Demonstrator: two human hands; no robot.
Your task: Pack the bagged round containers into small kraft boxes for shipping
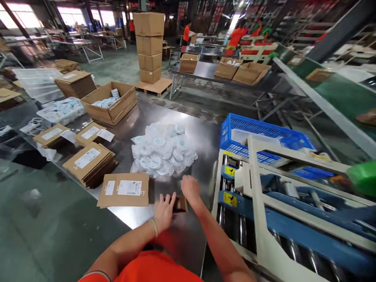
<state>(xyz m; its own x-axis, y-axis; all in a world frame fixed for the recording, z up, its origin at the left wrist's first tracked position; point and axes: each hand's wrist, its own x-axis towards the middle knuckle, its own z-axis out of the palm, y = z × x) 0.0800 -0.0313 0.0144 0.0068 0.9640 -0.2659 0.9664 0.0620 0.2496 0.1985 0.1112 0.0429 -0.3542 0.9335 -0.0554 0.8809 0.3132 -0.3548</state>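
My left hand [164,211] is at the left side of a small brown cardboard box [180,204], gripping it with the fingers partly spread over it. Much of the box is hidden behind that hand. Just above the box's right end is my right hand [191,190], its fingers curled in; whatever they hold, if anything, is hidden. Beyond both hands lies a pile of round white items in clear plastic wrap [163,150], some with blue-green print. To the left, flat cardboard boxes with white labels [125,190] lie on the metal table [202,131].
More labelled flat cardboard stacks [89,162] line the table's left edge. Behind them stand an open carton [110,102] and a white basket [62,111] of wrapped items. On the right are a roller conveyor machine [255,196] and a blue crate [264,135]. Co-workers stand far back.
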